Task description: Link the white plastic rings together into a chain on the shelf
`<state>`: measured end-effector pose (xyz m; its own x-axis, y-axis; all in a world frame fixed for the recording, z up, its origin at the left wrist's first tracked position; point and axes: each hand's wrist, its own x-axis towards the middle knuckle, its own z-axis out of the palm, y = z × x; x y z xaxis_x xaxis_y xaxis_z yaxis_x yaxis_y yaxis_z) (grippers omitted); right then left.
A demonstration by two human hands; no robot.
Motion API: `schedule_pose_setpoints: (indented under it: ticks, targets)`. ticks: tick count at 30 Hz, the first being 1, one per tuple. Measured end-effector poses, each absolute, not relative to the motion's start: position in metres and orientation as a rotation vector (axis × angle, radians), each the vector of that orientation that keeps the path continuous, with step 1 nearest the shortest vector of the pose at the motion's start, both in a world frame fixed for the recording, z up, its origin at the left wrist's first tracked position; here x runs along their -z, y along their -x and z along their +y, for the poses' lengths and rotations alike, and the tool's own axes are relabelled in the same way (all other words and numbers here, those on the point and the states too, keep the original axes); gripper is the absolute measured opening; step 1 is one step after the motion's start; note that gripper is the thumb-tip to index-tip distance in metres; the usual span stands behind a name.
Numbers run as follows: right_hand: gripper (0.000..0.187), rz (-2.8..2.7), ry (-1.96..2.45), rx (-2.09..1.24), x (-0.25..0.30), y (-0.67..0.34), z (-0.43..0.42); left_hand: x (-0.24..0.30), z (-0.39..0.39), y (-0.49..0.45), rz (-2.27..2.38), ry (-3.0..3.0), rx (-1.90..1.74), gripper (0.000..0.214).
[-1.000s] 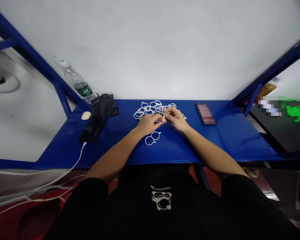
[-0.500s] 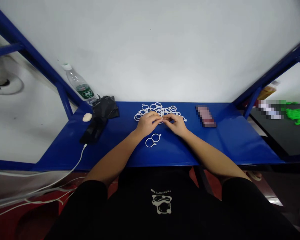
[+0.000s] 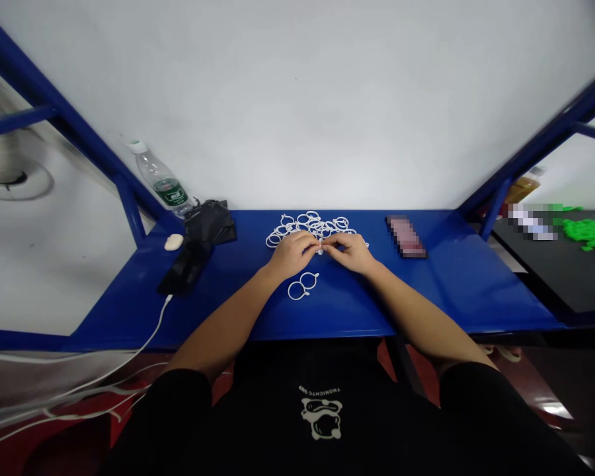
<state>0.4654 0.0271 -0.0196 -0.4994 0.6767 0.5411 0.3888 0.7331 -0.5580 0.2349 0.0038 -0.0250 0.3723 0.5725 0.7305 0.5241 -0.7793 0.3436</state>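
My left hand and my right hand meet fingertip to fingertip over the blue tabletop. Both are closed in a pinch on a small white ring, apparently a curtain ring with a small tab; the fingers cover most of it. Just behind them lies a loose pile of similar white rings, partly hidden by my hands. Nearer to me, two white rings lie touching each other flat on the table, each with a small tab.
On the left stand a clear bottle with a green label, a crumpled black bag, a whitish oval object and a white cable. A blurred-out phone-like object lies right. Blue frame bars flank the tabletop.
The view has tilted slightly, so everything sits a little lower in the picture. My fingers have shifted slightly around the small white ring; the two rings in front lie as before.
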Motion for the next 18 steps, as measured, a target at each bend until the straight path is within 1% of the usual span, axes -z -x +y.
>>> schedule_pose_setpoints:
  ticks: [3, 5, 10, 14, 18]
  targets:
    - [0.024, -2.163, 0.939, -0.270, 0.016, -0.480, 0.039, 0.026, 0.004, -0.235, 0.999, -2.552, -1.348, 0.009]
    - [0.024, -2.150, 1.081, -0.207, 0.015, -0.491, 0.049, 0.027, 0.004, -0.235, 0.991, -2.546, -1.264, 0.007]
    - [0.027, -2.265, 1.406, -0.163, 0.011, -0.517, 0.067, 0.030, 0.002, -0.236, 0.969, -2.614, -0.970, 0.012]
    - [0.028, -2.379, 1.566, -0.137, 0.007, -0.535, 0.071, 0.032, 0.000, -0.235, 0.956, -2.610, -0.720, 0.016]
    - [0.031, -2.381, 1.717, -0.177, 0.003, -0.552, 0.073, 0.033, -0.001, -0.236, 0.960, -2.604, -0.694, 0.013]
